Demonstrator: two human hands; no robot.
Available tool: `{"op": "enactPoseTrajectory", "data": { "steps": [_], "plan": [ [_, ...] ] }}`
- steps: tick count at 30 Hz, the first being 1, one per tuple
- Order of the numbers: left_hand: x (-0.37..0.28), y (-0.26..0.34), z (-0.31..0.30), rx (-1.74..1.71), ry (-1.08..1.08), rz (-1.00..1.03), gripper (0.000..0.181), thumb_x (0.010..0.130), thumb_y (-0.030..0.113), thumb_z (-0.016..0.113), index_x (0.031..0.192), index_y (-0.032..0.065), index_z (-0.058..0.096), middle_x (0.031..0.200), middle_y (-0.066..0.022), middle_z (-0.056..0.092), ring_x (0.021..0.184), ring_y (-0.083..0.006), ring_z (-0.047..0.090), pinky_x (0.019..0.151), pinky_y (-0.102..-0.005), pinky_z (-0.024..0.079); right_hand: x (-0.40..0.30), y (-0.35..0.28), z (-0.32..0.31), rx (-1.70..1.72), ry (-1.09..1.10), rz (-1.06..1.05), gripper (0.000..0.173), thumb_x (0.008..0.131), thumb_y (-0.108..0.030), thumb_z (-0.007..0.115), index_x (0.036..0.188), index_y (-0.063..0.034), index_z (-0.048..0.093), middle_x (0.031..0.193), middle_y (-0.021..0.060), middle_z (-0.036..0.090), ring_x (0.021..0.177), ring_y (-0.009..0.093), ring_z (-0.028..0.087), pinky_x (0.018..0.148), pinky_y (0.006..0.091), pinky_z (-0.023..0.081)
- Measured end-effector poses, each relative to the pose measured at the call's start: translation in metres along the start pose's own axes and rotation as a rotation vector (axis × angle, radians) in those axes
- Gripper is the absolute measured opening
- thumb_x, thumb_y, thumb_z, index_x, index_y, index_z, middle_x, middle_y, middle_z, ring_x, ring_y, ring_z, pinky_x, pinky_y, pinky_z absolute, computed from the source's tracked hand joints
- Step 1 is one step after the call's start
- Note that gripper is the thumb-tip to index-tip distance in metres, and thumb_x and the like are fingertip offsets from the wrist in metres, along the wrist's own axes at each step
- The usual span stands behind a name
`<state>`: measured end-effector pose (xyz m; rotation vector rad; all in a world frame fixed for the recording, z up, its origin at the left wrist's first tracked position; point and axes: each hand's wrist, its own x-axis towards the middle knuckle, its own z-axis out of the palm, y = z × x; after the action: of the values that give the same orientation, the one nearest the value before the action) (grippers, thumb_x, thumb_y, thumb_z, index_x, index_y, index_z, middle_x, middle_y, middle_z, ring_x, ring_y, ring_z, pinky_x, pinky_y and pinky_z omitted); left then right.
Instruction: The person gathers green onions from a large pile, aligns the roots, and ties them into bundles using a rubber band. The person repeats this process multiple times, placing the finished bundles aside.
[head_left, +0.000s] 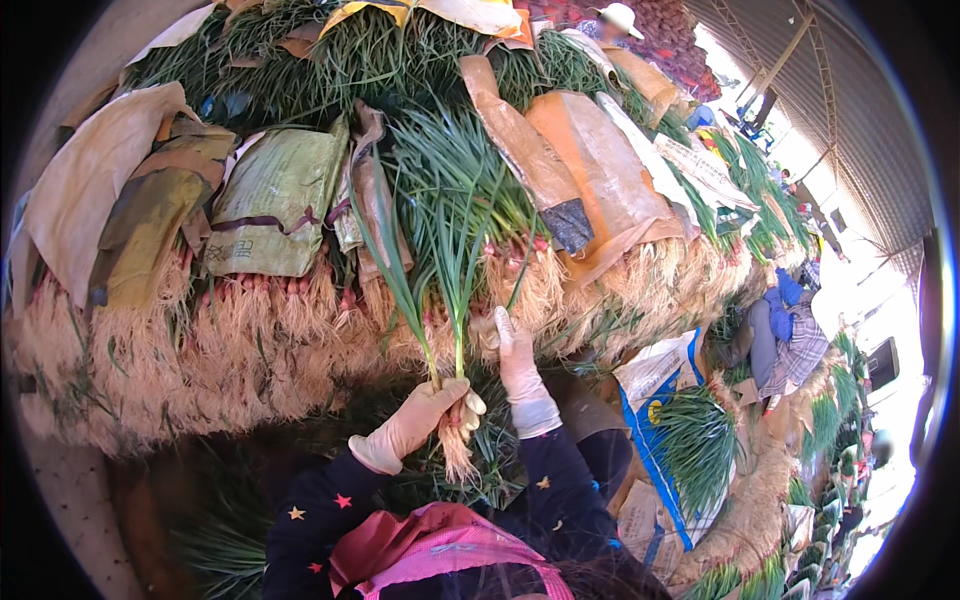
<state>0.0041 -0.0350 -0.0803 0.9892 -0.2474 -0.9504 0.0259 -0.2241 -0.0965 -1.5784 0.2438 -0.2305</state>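
Observation:
My left hand (420, 420), in a pale glove, grips two green onions (458, 349) low on their stems. Their leaves point up and away from me, and their pinkish bulbs and pale roots hang below my fingers. To the right, my right hand (514, 360), gloved too, is raised beside the roots of a loose pile of green onions (517, 217). A thin green leaf rises by its fingertips; whether the fingers hold it I cannot tell. Bundled onions with dangling roots (240, 352) form a long row in front of me.
Woven sacks (277, 195) and brown sheets (600, 165) cover parts of the row. A blue-edged sack (652, 450) with an onion bundle (694, 442) lies at the right. One person (787, 330) bends over farther right; another, in a pale hat (621, 19), is behind the pile.

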Motion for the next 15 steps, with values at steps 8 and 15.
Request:
{"op": "enactPoseTrajectory", "data": {
  "steps": [8, 15],
  "plan": [
    [-0.002, 0.006, -0.004, -0.297, -0.033, -0.185, 0.039, 0.096, 0.032, 0.041, 0.099, -0.0033, 0.058, 0.059, -0.0073, 0.057, 0.050, -0.0177, 0.055, 0.057, -0.0319, 0.053, -0.045, 0.006, 0.020, 0.016, -0.392, 0.184, 0.045, 0.092, -0.043, 0.047, 0.070, -0.0057, 0.056, 0.056, 0.0039, 0.054, 0.052, 0.016, 0.054, 0.050, 0.0286, 0.040],
    [-0.010, 0.025, 0.002, -0.127, -0.229, -0.124, 0.043, 0.095, 0.021, 0.042, 0.129, -0.0063, 0.041, 0.046, -0.0002, 0.045, 0.043, -0.0120, 0.049, 0.053, -0.0303, 0.050, -0.016, 0.012, -0.030, -1.291, -0.030, -0.323, 0.045, 0.090, -0.038, 0.044, 0.062, -0.0054, 0.059, 0.062, 0.0129, 0.058, 0.063, 0.032, 0.057, 0.057, 0.0407, 0.044]
  ]
}}
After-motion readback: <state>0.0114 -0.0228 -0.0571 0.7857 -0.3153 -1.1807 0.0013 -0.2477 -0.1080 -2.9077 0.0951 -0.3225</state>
